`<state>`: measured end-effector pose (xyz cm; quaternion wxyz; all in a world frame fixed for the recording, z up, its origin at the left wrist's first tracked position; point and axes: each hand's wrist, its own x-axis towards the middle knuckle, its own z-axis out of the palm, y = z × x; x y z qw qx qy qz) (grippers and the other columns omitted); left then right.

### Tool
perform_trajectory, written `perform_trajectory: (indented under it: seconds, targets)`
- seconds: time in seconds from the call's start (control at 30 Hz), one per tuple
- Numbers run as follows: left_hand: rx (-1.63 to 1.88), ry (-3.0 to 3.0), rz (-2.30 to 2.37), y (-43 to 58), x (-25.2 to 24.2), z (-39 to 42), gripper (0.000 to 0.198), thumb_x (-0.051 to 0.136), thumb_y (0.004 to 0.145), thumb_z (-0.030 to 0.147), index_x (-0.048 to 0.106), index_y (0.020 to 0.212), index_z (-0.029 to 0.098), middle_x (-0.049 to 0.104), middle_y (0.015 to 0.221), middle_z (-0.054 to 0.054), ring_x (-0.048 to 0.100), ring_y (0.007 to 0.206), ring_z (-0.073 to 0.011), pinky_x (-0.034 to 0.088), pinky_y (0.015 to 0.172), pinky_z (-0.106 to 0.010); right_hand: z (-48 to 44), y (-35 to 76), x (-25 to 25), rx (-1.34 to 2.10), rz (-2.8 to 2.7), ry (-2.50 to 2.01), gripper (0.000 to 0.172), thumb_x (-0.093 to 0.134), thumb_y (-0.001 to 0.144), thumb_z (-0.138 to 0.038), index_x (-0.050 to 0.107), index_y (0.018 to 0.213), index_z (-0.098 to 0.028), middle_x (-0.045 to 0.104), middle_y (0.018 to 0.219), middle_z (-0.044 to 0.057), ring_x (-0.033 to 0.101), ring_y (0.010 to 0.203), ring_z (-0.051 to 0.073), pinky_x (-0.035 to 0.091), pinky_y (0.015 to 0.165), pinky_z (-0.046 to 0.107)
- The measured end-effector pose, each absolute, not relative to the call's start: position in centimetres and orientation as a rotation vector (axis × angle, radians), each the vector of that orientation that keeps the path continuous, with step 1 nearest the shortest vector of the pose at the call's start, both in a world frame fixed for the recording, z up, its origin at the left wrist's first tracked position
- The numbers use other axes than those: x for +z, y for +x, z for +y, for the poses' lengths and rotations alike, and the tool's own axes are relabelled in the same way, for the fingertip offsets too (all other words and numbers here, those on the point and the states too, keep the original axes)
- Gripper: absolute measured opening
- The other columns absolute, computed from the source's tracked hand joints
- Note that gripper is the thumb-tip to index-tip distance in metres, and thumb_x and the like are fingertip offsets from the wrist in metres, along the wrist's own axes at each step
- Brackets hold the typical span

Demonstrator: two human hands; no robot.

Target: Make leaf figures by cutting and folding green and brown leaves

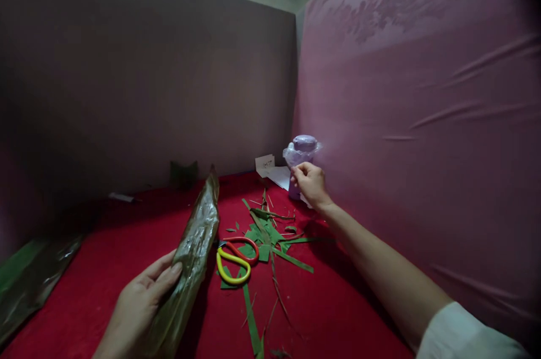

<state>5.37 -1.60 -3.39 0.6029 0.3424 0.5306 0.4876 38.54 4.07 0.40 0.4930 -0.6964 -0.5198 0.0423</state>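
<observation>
My left hand (146, 294) grips a long, shiny brown-green leaf (196, 240) between thumb and fingers. The leaf points up and away from me, its narrow tip at the far end. My right hand (310, 183) reaches forward with its fingers pinched together, in front of a purple bottle (305, 143) with clear plastic film (291, 155) around its neck. Whether the fingertips touch the bottle or hold something small cannot be made out. Scissors (230, 275) with one yellow and one red handle lie between my hands, their blades mostly hidden beneath the leaf.
Cut green strips and scraps (264, 235) and thin dry stalks are strewn over the red cloth (329, 314). White papers (276, 174) lie at the back. A dark green folded piece (183, 174) stands near the grey wall. A clear plastic bag (40, 271) is at left; pink fabric (406, 139) hangs at right.
</observation>
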Motion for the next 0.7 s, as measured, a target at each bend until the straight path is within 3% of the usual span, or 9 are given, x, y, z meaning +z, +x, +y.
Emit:
perform_trajectory:
  seconds: [0.13, 0.33, 0.5, 0.6, 0.7]
  targets:
    - [1.129, 0.786, 1.303, 5.2, -2.6, -1.5, 0.034, 0.066, 0.062, 0.004, 0.064, 0.093, 0.017, 0.072, 0.061, -0.001, 0.065, 0.05, -0.0161, 0.05, 0.045, -0.022, 2.5, 41.0, -0.4, 0.026, -1.322, -2.06, 0.018, 0.055, 0.085, -0.03, 0.062, 0.08, -0.014, 0.065, 0.082, 0.004, 0.061, 0.075, 0.016, 0.047, 0.07, 0.032]
    - [1.22, 0.852, 1.359, 3.3, -1.2, -0.5, 0.024, 0.062, 0.065, 0.0, 0.067, 0.083, 0.015, 0.07, 0.058, -0.001, 0.061, 0.044, -0.0127, 0.047, 0.042, -0.019, 1.4, 41.1, -3.2, -0.057, -1.403, -2.318, 0.022, 0.052, 0.088, -0.032, 0.059, 0.098, -0.013, 0.062, 0.099, 0.006, 0.059, 0.088, 0.019, 0.046, 0.079, 0.039]
    - [1.186, 0.934, 1.337, 2.3, -1.7, -0.8, 0.024, 0.069, 0.058, 0.007, 0.068, 0.081, 0.014, 0.07, 0.06, -0.003, 0.062, 0.047, -0.015, 0.047, 0.047, -0.023, 0.1, 39.1, -1.5, -0.162, -1.56, -2.147, 0.019, 0.048, 0.085, -0.024, 0.064, 0.09, -0.015, 0.064, 0.095, 0.014, 0.059, 0.088, 0.026, 0.039, 0.07, 0.033]
    - [1.136, 1.029, 1.392, 2.0, -2.0, -2.1, 0.032, 0.071, 0.056, 0.015, 0.065, 0.088, 0.012, 0.068, 0.062, -0.003, 0.062, 0.054, -0.0165, 0.046, 0.053, -0.025, -1.1, 36.0, -0.2, -0.086, -1.766, -1.907, 0.017, 0.049, 0.083, -0.027, 0.065, 0.079, -0.021, 0.066, 0.081, 0.006, 0.059, 0.074, 0.021, 0.035, 0.06, 0.028]
    - [1.084, 1.368, 1.577, 1.6, -2.3, -3.7, 0.052, 0.068, 0.062, 0.031, 0.057, 0.108, 0.007, 0.063, 0.066, -0.003, 0.061, 0.061, -0.0194, 0.045, 0.058, -0.029, -2.2, 32.1, 0.1, 0.086, -1.959, -1.614, 0.016, 0.052, 0.081, -0.028, 0.062, 0.07, -0.022, 0.064, 0.067, 0.001, 0.056, 0.061, 0.016, 0.033, 0.053, 0.024]
